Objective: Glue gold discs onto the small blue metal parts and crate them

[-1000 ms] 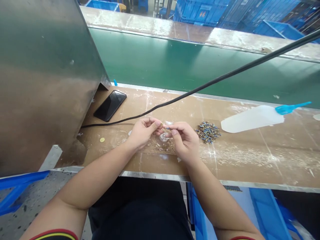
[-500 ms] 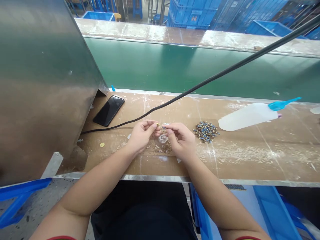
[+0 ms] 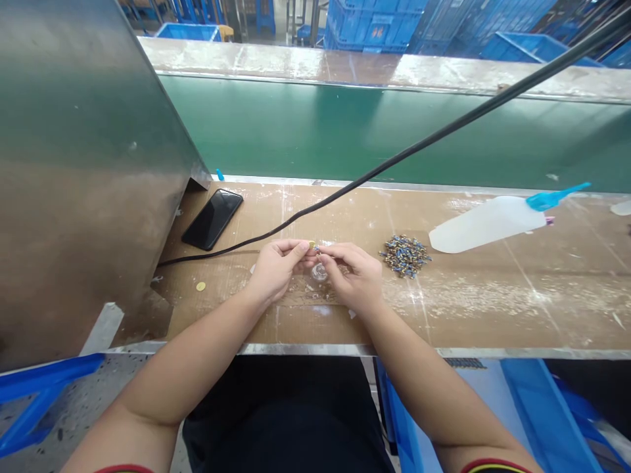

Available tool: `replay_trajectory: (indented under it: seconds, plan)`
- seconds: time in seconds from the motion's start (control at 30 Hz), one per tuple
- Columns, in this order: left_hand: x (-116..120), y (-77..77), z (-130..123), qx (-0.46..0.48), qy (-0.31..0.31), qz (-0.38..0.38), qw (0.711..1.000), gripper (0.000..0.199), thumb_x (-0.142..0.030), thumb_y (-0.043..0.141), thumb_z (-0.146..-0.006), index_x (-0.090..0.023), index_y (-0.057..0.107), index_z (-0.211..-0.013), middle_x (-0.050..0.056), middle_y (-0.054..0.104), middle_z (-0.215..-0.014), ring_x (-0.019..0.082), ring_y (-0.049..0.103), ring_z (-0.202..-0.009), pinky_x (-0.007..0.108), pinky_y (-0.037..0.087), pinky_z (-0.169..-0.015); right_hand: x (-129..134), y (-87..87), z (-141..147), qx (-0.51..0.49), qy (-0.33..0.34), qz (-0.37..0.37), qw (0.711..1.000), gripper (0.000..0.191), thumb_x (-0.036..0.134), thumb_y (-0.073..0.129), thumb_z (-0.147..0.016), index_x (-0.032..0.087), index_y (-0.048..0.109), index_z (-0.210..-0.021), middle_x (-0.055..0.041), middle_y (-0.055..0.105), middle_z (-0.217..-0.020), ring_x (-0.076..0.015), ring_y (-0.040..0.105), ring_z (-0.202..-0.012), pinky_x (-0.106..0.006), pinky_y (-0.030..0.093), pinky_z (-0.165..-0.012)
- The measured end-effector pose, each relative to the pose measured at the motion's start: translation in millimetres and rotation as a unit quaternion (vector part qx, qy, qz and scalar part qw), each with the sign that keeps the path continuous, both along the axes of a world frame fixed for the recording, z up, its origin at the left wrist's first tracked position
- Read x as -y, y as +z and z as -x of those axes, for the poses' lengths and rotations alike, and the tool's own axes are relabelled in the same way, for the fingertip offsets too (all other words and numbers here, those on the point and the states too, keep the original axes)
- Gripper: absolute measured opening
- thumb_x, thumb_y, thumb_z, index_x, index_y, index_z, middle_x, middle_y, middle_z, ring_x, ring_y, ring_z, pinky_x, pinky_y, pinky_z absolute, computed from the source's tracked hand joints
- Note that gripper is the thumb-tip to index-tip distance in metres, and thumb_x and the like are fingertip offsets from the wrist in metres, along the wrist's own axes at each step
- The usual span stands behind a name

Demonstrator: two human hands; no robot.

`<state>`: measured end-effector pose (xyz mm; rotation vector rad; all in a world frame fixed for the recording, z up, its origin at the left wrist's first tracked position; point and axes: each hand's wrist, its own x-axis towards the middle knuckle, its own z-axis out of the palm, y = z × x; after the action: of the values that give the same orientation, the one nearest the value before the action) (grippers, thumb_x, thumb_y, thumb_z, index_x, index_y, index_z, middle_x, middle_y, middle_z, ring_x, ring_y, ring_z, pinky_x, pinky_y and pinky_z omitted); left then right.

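Observation:
Between thumb and fingers, my left hand point(image 3: 277, 268) pinches a small round yellow disc point(image 3: 312, 245). My right hand point(image 3: 357, 272) is closed in a pinch on a small blue-and-brass piece point(image 3: 317, 249), held right against the disc; whether the two are joined I cannot tell. Below the fingertips a small clear round dish point(image 3: 319, 272) sits on the bench, partly covered by the right hand. A pile of small blue-and-brass pieces point(image 3: 405, 256) lies to the right of my right hand. Another yellow disc point(image 3: 200, 286) rests on the bench at the left.
A black phone point(image 3: 213, 219) lies at the back left beside a metal panel point(image 3: 93, 171). A black cable point(image 3: 374, 172) slants across the bench point(image 3: 473, 302). At the right lies a white bottle with a blue nozzle point(image 3: 486, 225). Behind runs a green belt point(image 3: 276, 128).
My right hand has come slightly left, bringing the blue-and-brass piece from a small gap up against the disc. The left hand keeps its pinch. The whole view has shifted a little.

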<state>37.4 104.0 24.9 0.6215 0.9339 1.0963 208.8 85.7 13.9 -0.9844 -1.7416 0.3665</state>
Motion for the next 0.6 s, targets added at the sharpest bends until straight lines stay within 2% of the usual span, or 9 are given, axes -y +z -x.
replay_trajectory:
  seconds: [0.13, 0.47, 0.6]
  plan:
    - [1.0, 3.1, -1.6, -0.008, 0.001, -0.005, 1.0, 0.056, -0.05, 0.105, -0.05, -0.01, 0.079, -0.08, 0.007, 0.076, -0.076, 0.012, 0.071, -0.067, 0.023, 0.062, -0.071, 0.1, 0.8, -0.4, 0.002, -0.002, 0.01, 1.0, 0.015, 0.021, 0.066, -0.102, 0.026, 0.079, -0.108, -0.004, 0.081, -0.099, -0.0208, 0.077, -0.09, -0.035, 0.067, -0.077]
    - [4.6, -2.8, -1.0, -0.061, -0.003, -0.058, 0.996, 0.052, -0.053, 0.099, -0.064, -0.011, 0.08, -0.087, 0.01, 0.078, -0.084, 0.015, 0.073, -0.072, 0.03, 0.064, -0.079, 1.0, -0.3, 0.0, 0.006, -0.019, -0.016, 1.0, 0.016, 0.022, 0.066, -0.103, 0.027, 0.08, -0.109, -0.0042, 0.081, -0.099, -0.0217, 0.078, -0.089, -0.038, 0.069, -0.081]
    - [6.7, -2.7, -2.2, -0.082, 0.0, -0.069, 0.994, 0.053, -0.056, 0.097, -0.064, -0.011, 0.08, -0.087, 0.011, 0.08, -0.087, 0.015, 0.073, -0.073, 0.029, 0.065, -0.079, 1.9, 0.0, -0.4, 0.025, -0.023, -0.044, 0.998, 0.015, 0.019, 0.066, -0.104, 0.026, 0.079, -0.11, -0.0047, 0.081, -0.1, -0.0209, 0.078, -0.09, -0.036, 0.069, -0.081]
